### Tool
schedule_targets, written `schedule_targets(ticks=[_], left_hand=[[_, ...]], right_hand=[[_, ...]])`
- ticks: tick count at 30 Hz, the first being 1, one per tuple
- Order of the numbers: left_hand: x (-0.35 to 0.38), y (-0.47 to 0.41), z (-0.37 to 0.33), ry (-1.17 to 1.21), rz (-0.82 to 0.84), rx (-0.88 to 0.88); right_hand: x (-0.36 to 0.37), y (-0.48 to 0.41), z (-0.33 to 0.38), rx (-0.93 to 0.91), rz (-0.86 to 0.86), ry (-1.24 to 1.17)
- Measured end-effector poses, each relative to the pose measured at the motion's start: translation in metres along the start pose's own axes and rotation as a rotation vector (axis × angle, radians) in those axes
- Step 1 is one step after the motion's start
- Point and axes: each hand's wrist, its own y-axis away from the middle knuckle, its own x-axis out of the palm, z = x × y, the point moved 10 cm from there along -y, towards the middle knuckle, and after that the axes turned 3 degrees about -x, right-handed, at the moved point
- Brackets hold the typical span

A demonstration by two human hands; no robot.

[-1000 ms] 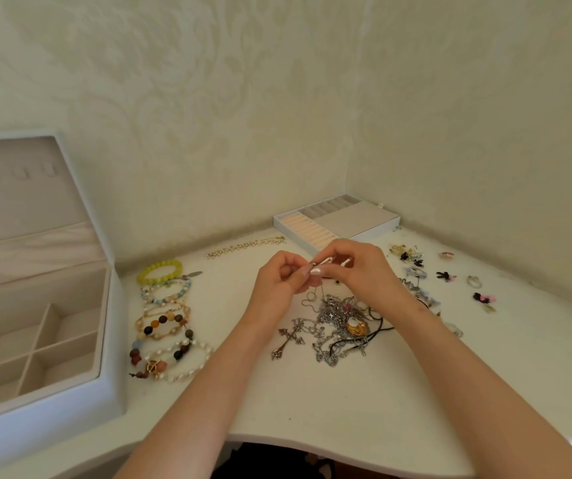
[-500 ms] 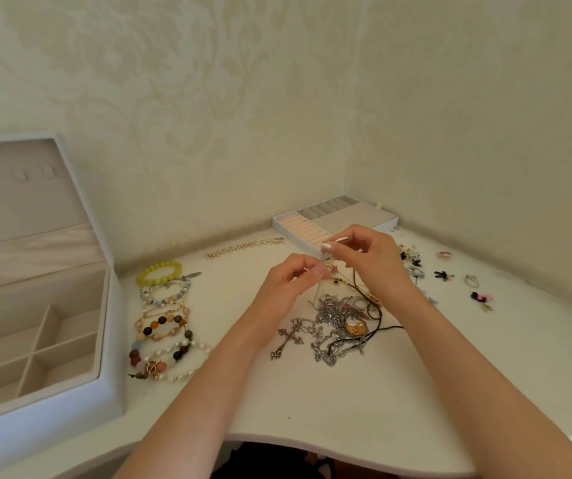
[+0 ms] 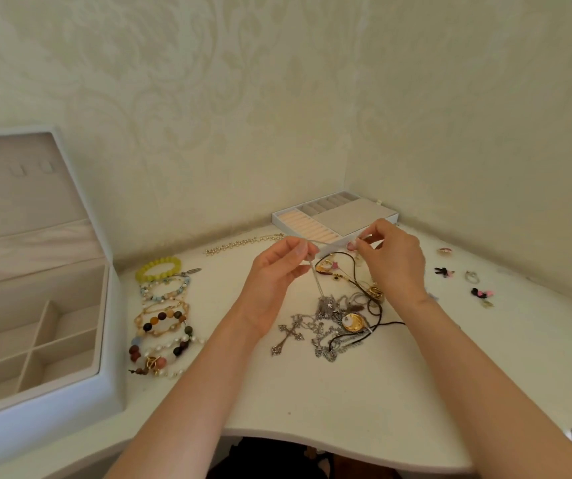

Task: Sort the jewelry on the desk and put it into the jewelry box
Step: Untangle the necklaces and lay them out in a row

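Observation:
Over the middle of the white desk, my left hand (image 3: 277,271) and my right hand (image 3: 393,259) each pinch one end of a thin silver chain (image 3: 315,278), stretched between them. Part of the chain hangs down into a tangled pile of necklaces (image 3: 336,323) with a silver cross pendant (image 3: 286,337) and a gold disc pendant (image 3: 353,322). A row of beaded bracelets (image 3: 163,316) lies left of the pile. The open white jewelry box (image 3: 108,344) with empty compartments stands at the far left.
A ring tray (image 3: 312,226) sits in the back corner, with a pearl chain (image 3: 243,243) lying beside it. Small earrings and rings (image 3: 471,276) are scattered at the right. The desk's curved front edge (image 3: 346,451) runs below my forearms. Walls close in behind and on the right.
My hands have moved apart, the right one going up and right, drawing the thin chain out of the pile. The left hand has stayed about where it was.

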Motion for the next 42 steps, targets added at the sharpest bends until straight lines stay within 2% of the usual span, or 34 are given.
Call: schedule_targets(ticks=[4, 6, 10, 14, 20, 24, 26, 28, 32, 37, 42], left_hand=[[-0.004, -0.002, -0.004, 0.257, 0.028, 0.018], [-0.009, -0.004, -0.003, 0.311, -0.002, 0.015], [-0.018, -0.009, 0.001, 0.230, -0.105, 0.002], [-0.022, -0.012, 0.001, 0.196, -0.129, 0.011], [-0.018, -0.013, -0.003, 0.011, -0.129, 0.040], [-0.011, -0.014, -0.006, -0.316, -0.127, 0.093], [-0.010, -0.013, -0.005, -0.457, -0.151, 0.128], [-0.012, -0.012, -0.003, -0.512, -0.195, 0.145], [-0.021, -0.013, -0.006, -0.445, -0.249, 0.130], [-0.004, -0.019, 0.015, -0.329, -0.001, -0.053], [-0.004, -0.020, 0.005, -0.171, 0.024, -0.058]], right_hand=[[0.010, 0.000, -0.001, -0.012, 0.060, -0.108], [0.017, 0.001, 0.002, -0.017, 0.122, -0.158], [0.036, 0.010, 0.013, -0.003, 0.299, -0.320], [0.050, 0.019, 0.023, -0.051, 0.413, -0.338], [0.057, 0.025, 0.033, -0.140, 0.505, -0.238], [0.047, 0.025, 0.046, -0.136, 0.536, -0.589], [0.048, 0.028, 0.049, -0.122, 0.585, -0.654], [0.051, 0.028, 0.046, -0.091, 0.586, -0.612], [0.047, 0.023, 0.038, -0.044, 0.528, -0.580], [0.032, 0.009, 0.047, -0.021, 0.436, -0.836], [0.014, -0.006, 0.055, -0.010, 0.299, -0.849]])
